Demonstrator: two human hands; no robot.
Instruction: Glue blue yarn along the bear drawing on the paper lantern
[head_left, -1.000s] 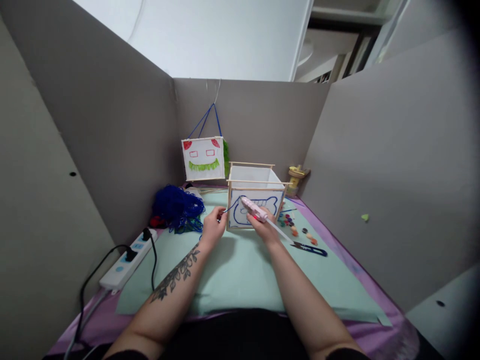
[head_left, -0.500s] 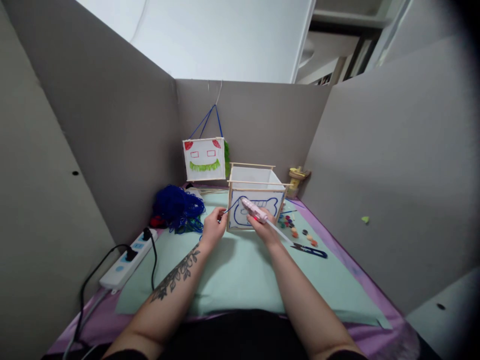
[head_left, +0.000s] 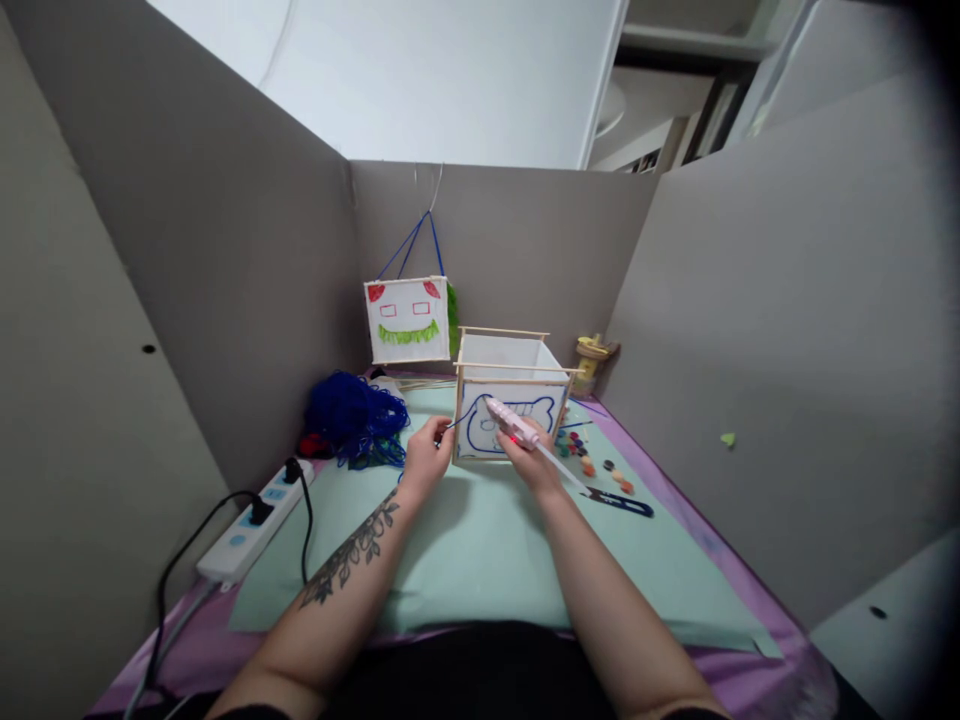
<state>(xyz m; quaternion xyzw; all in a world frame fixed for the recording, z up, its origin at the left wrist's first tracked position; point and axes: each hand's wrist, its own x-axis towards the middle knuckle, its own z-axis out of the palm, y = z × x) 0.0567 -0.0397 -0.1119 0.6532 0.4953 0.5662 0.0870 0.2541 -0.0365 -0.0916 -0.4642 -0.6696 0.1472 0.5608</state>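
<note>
In front of me stands an open-topped box [head_left: 510, 352] with white sides and a frame of thin wooden sticks. Blue yarn outlines an animal-head shape on its near side. My left hand [head_left: 426, 458], closed at the box's left edge, pinches a blue yarn strand [head_left: 466, 411] that runs to the top left of the outline. My right hand [head_left: 534, 464] is wrapped around a pale pink hot glue gun [head_left: 514, 421], its nozzle at the outline near the strand. A red light glows on the gun, and a white glue stick [head_left: 564, 470] sticks out of its back.
A heap of blue yarn [head_left: 352, 410] and a power strip [head_left: 255, 525] with black plugs lie left. To the right are thread snips [head_left: 626, 502] and several small coloured pieces [head_left: 587, 465]. A decorated white box [head_left: 409, 320] hangs behind. Grey panels enclose the table.
The glue gun's nozzle has shifted very slightly to the right along the outline. My left hand keeps its hold on the strand, and the box stays in place.
</note>
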